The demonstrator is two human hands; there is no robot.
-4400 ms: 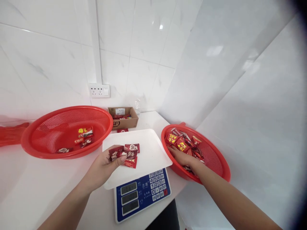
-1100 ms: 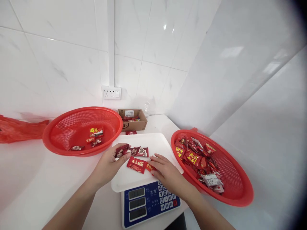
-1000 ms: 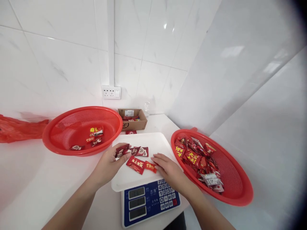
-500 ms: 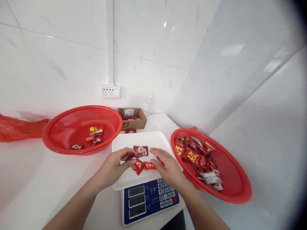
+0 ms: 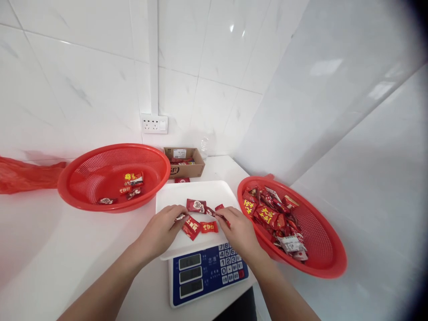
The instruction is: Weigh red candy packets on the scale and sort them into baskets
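Note:
Over the left part of the white scale tray, my left hand pinches a small wrapped packet, mostly covered by the fingers. My right hand has its thumb and fingers closed on a dark red packet at the tray's right side. Between the hands lie a red packet with a white patch, a tilted red packet and a bright red packet. Another red packet shows just behind my right fingers. The tray rests on a blue scale.
A red basket with several packets stands at left, a fuller red basket at right. Behind the tray are a cardboard box, one packet and a clear bottle. Red plastic lies far left.
My right hand has closed its fingers on a dark red packet, which now shows between the hands. The packet in my left hand has moved left, away from the middle.

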